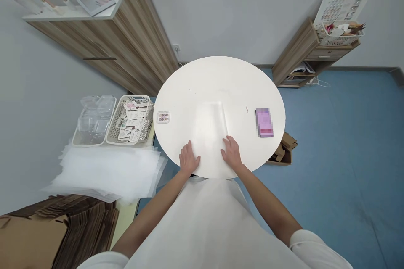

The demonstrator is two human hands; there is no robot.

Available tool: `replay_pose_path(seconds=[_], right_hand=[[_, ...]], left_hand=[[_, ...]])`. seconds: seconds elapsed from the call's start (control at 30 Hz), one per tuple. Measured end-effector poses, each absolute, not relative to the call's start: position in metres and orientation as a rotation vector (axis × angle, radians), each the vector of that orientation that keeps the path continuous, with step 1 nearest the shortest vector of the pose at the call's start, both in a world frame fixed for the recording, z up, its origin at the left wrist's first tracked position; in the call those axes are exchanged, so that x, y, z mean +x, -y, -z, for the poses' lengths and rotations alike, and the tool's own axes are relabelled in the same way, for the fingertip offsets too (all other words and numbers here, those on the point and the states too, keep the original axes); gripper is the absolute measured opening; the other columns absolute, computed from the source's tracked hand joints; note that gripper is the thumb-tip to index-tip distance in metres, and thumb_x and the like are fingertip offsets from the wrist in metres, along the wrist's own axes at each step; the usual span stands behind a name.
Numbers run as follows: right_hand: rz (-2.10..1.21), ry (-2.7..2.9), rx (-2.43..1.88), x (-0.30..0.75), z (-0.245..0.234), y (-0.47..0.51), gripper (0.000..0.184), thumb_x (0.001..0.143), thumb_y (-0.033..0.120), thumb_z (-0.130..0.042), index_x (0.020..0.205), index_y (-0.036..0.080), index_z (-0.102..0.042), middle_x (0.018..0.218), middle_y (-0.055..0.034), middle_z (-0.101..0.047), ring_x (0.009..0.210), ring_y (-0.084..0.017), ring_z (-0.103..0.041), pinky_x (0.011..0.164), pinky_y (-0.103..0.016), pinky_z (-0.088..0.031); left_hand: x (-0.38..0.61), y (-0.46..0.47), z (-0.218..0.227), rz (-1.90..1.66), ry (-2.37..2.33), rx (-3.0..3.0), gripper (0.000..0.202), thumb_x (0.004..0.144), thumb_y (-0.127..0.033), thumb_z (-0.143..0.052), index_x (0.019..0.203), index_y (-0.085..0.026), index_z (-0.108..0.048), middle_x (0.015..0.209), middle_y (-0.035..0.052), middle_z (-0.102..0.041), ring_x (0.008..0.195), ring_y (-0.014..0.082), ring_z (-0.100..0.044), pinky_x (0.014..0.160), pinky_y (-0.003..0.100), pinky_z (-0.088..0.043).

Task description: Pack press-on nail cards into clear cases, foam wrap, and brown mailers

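Nearest, the person's white clothing (208,222) meets the table edge; flattened cardboard (85,231) stands at lower left, with a loose stack of translucent sheets (110,170) beyond it. Left hand (188,158): palm down on the near part of the white oval table (217,75), fingers extended, thumb spread, not closed on anything visible. Right hand (232,152): fingers slightly bent, thumb apart, likewise unclosed. A clear plastic sheet (208,122) lies flat between the hands and reaches past the fingertips to mid-table. Its right edge runs down to the right fingertips; its left edge is faint, so contact with the left hand cannot be told. Well apart from the hands: a small clear case (163,117) at the table's left, a pixelated purple item (265,122) at its right. Far: wood-grain cabinet (139,33) left, low shelf unit (296,54) right.
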State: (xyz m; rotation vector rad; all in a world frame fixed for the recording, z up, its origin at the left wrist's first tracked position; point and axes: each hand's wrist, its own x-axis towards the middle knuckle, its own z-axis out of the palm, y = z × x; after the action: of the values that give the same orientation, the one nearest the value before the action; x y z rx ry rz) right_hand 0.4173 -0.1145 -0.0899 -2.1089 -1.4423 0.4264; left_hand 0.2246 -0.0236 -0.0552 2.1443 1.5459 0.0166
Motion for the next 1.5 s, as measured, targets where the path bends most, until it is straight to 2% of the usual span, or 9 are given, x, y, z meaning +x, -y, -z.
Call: replay_pose_path(seconds=[0.17,0.33,0.63,0.83,1.0,1.1,1.2,1.3,1.5], right_hand=[[-0.498,1.772,-2.194,0.411,0.086,0.106,0.050,0.080,0.027,-0.042,0.128,0.021,-0.034,0.140,-0.0097,-0.026,0.132,-0.025,-0.013,0.104,-0.051,-0.007],[-0.531,1.861,-2.185,0.402,0.083,0.095,0.056,0.079,0.033,-0.044,0.132,0.022,-0.029,0.143,-0.0081,-0.017,0.133,-0.026,-0.006,0.103,-0.053,-0.003],[-0.554,1.803,-2.324,0.410,0.084,0.097,0.062,0.078,0.039,-0.045,0.134,0.023,-0.024,0.144,-0.0087,-0.015,0.132,-0.030,-0.007,0.102,-0.055,0.000],[-0.602,1.724,-2.409,0.410,0.067,0.098,0.059,0.077,0.036,-0.048,0.131,0.022,-0.029,0.144,-0.0100,-0.015,0.131,-0.031,-0.008,0.101,-0.055,-0.005],[-0.545,1.652,-2.335,0.376,0.052,0.057,0.053,0.079,0.032,-0.044,0.129,0.021,-0.032,0.142,-0.0109,-0.020,0.131,-0.029,-0.011,0.101,-0.053,-0.008],[-0.685,1.571,-2.200,0.346,0.050,0.008,0.050,0.077,0.029,-0.046,0.125,0.021,-0.038,0.135,-0.0112,-0.034,0.127,-0.028,-0.024,0.101,-0.049,-0.016],[-0.962,1.400,-2.009,0.316,0.054,-0.042,0.048,0.074,0.024,-0.049,0.121,0.023,-0.042,0.124,-0.0078,-0.046,0.115,-0.022,-0.042,0.096,-0.040,-0.033],[-1.145,1.159,-1.869,0.294,0.063,-0.083,0.052,0.070,0.019,-0.051,0.121,0.024,-0.041,0.125,-0.0056,-0.045,0.109,-0.019,-0.048,0.092,-0.036,-0.040],[-1.362,0.861,-1.592,0.269,0.075,-0.130,0.065,0.062,0.010,-0.053,0.125,0.024,-0.038,0.137,-0.0032,-0.032,0.122,-0.020,-0.036,0.094,-0.036,-0.040]], left_hand=[[0.231,0.021,0.054,0.068,-1.193,2.348,0.053,0.072,-0.030,-0.054,0.123,-0.025,-0.041,0.139,0.0100,-0.029,0.128,0.0309,-0.019,0.102,0.047,-0.013],[0.226,0.018,0.055,0.230,-1.279,2.369,0.056,0.074,-0.037,-0.051,0.127,-0.024,-0.038,0.140,0.0109,-0.027,0.131,0.0309,-0.011,0.102,0.052,-0.007],[0.223,0.007,0.061,0.130,-1.162,2.355,0.061,0.072,-0.038,-0.054,0.129,-0.022,-0.036,0.141,0.0121,-0.022,0.131,0.0318,-0.010,0.102,0.052,-0.003],[0.224,0.003,0.052,0.186,-1.061,2.313,0.063,0.071,-0.037,-0.057,0.129,-0.023,-0.036,0.143,0.0095,-0.018,0.131,0.0313,-0.010,0.102,0.048,-0.008],[0.195,-0.020,0.051,0.015,-1.138,2.251,0.064,0.073,-0.042,-0.054,0.130,-0.022,-0.033,0.144,0.0102,-0.014,0.131,0.0311,-0.010,0.103,0.049,-0.005],[0.167,-0.062,0.057,-0.153,-1.362,2.104,0.067,0.074,-0.043,-0.052,0.132,-0.020,-0.028,0.144,0.0116,-0.009,0.130,0.0308,-0.011,0.103,0.048,-0.009],[0.142,-0.112,0.065,-0.343,-1.493,1.901,0.067,0.075,-0.035,-0.049,0.134,-0.016,-0.022,0.144,0.0117,-0.009,0.131,0.0277,-0.010,0.105,0.044,-0.014],[0.129,-0.150,0.074,-0.470,-1.519,1.689,0.066,0.075,-0.024,-0.048,0.134,-0.014,-0.020,0.143,0.0104,-0.014,0.131,0.0233,-0.013,0.106,0.037,-0.017],[0.129,-0.176,0.089,-0.526,-1.475,1.312,0.060,0.075,-0.017,-0.040,0.133,-0.018,-0.025,0.138,0.0050,-0.030,0.126,0.0188,-0.029,0.103,0.032,-0.026]])
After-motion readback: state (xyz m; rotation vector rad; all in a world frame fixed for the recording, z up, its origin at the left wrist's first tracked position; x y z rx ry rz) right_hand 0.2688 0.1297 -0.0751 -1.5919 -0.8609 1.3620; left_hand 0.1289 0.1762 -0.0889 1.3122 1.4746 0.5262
